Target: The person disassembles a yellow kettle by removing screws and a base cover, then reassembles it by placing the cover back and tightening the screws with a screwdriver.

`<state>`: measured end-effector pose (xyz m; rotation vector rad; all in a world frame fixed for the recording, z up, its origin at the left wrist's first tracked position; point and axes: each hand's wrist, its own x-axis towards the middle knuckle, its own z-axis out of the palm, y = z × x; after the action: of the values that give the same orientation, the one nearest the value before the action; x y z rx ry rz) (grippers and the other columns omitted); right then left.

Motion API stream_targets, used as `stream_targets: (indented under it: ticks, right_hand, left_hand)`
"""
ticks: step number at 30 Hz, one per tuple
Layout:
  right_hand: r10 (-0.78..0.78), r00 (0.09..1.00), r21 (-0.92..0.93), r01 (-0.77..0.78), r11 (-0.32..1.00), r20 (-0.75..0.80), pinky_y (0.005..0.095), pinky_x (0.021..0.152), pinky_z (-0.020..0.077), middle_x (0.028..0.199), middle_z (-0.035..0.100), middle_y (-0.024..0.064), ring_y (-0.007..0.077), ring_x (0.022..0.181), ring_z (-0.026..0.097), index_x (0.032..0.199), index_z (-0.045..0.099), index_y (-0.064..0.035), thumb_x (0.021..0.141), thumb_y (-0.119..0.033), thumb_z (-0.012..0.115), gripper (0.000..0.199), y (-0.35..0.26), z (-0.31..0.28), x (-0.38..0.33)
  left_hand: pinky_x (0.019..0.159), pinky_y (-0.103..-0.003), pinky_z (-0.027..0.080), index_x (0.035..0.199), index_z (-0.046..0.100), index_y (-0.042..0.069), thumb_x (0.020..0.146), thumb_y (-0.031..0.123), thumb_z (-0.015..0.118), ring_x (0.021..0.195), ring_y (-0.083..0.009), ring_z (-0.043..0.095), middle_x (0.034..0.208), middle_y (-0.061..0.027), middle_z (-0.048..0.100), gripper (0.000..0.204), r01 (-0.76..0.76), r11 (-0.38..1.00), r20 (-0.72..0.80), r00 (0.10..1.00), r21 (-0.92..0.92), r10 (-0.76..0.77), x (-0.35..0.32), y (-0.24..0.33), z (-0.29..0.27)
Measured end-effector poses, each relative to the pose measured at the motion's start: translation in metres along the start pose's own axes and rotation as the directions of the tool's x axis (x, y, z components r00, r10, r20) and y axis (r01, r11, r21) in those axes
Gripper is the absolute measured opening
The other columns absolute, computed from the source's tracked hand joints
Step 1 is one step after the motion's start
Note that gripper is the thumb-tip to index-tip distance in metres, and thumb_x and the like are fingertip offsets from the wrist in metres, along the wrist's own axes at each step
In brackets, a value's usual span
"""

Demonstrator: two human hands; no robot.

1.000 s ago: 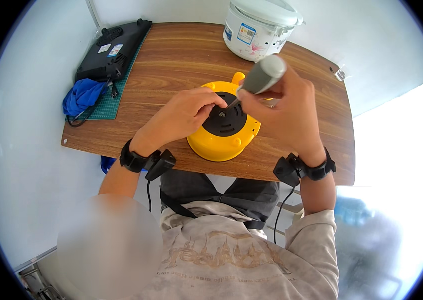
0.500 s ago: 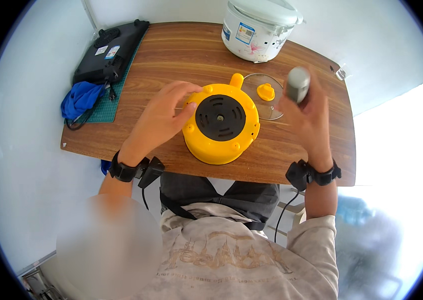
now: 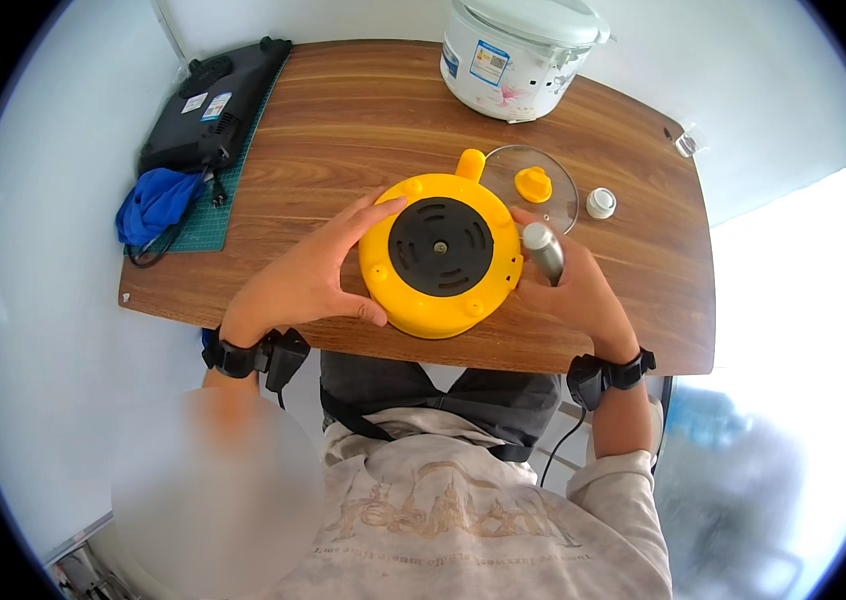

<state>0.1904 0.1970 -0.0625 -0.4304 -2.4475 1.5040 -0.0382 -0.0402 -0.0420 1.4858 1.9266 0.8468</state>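
Note:
A yellow electric pot (image 3: 433,315) lies upside down on the table, its round black vented base plate (image 3: 441,247) facing up with a screw at its middle. My left hand (image 3: 308,270) spans the pot's left side, fingertips on the upper rim and thumb by the lower left. On the other side, my right hand (image 3: 578,290) is closed around a slim grey cylindrical tool (image 3: 545,252) that looks like an electric screwdriver, its pale end up. Its lower part is hidden by my fingers. These fingers are at the pot's right edge, beside small openings in its wall.
A glass lid (image 3: 563,190) with a yellow knob (image 3: 534,184) lies behind the pot, a small white round cap-like piece (image 3: 601,203) to its right. At the back stands a white rice cooker (image 3: 518,75). A black appliance (image 3: 193,120) and blue cloth (image 3: 158,205) rest on a green mat (image 3: 208,222) at left.
My right hand has come down and left to the pot's side with the grey tool. My left hand has spread lower around the pot. The small white piece now shows beside the lid.

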Motion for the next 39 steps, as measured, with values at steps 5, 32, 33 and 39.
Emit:
stream_targets:
  ticks: [5, 32, 33, 39]
  right_hand:
    - [0.120, 0.990, 0.036, -0.123, 0.992, 0.070, 0.0300, 0.099, 0.0470, 0.114, 0.069, 0.0111, 0.0195, 0.100, 0.065, 0.149, 0.051, -0.0059, 0.082, -0.010, 0.071, 0.070, -0.012, -0.004, -0.001]
    - [0.042, 0.997, 0.011, -0.042, 0.999, 0.072, 0.0349, 0.104, 0.0470, 0.131, 0.066, 0.0196, 0.0300, 0.115, 0.066, 0.150, 0.050, -0.0063, 0.080, -0.009, 0.072, 0.073, -0.002, 0.000, -0.005]
    - [0.050, 0.996, 0.011, -0.051, 0.999, 0.077, 0.0350, 0.104, 0.0469, 0.131, 0.066, 0.0198, 0.0301, 0.116, 0.066, 0.150, 0.049, -0.0063, 0.080, -0.009, 0.072, 0.073, -0.003, 0.000, -0.005]
    - [0.071, 0.995, -0.012, -0.070, 0.997, 0.077, 0.0352, 0.104, 0.0472, 0.130, 0.067, 0.0200, 0.0302, 0.116, 0.066, 0.150, 0.049, -0.0066, 0.080, -0.009, 0.071, 0.074, -0.003, 0.001, -0.006]
  left_hand:
    - [0.122, -0.049, 0.031, 0.156, 0.038, 0.022, 0.060, 0.038, 0.096, 0.150, -0.0366, 0.033, 0.166, -0.0158, 0.029, 0.113, 0.020, 0.999, -0.039, 0.999, 0.050, -0.018, -0.001, 0.003, 0.003]
    - [0.123, -0.049, 0.030, 0.147, 0.051, 0.023, 0.055, 0.048, 0.096, 0.151, -0.0351, 0.031, 0.168, -0.0108, 0.027, 0.106, 0.001, 0.999, -0.036, 0.999, 0.040, 0.001, -0.010, -0.009, 0.010]
    - [0.123, -0.049, 0.030, 0.148, 0.050, 0.024, 0.055, 0.048, 0.096, 0.151, -0.0351, 0.031, 0.168, -0.0109, 0.026, 0.107, 0.003, 0.999, -0.034, 0.999, 0.038, -0.002, -0.011, -0.009, 0.010]
    - [0.123, -0.049, 0.029, 0.152, 0.044, 0.024, 0.057, 0.050, 0.095, 0.153, -0.0354, 0.029, 0.168, -0.0115, 0.024, 0.111, 0.047, 0.998, -0.019, 0.999, 0.033, -0.047, -0.011, -0.010, 0.012]
